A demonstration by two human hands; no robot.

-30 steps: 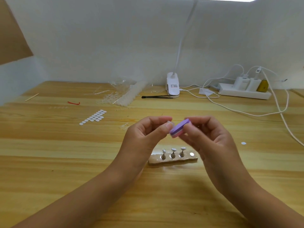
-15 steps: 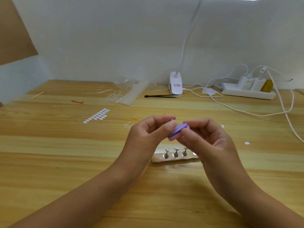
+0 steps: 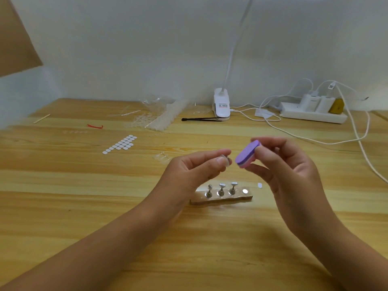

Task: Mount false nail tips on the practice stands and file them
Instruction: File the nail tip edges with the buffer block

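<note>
Purple buffer block [image 3: 246, 154] in grip of right hand [image 3: 294, 179] (thumb and fingertips); nail stand [image 3: 225, 160] pinched by left hand [image 3: 189, 175]

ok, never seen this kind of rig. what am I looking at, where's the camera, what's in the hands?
There is no machine here: a person works with two bare hands. One wide-angle camera worn on the head looks forward and down, so the arms enter from the bottom. The left hand pinches a small piece between thumb and forefinger, probably a stand with a clear nail tip, but too small to be sure. The fingers of the right hand grip a purple file block, close to that piece but apart from it. On the wooden table below the hands lies a base block with three upright stands and one bare metal disc. Farther back: rows of white oval pads, a heap of clear tips, black tweezers, a clip lamp and a power strip.
</note>
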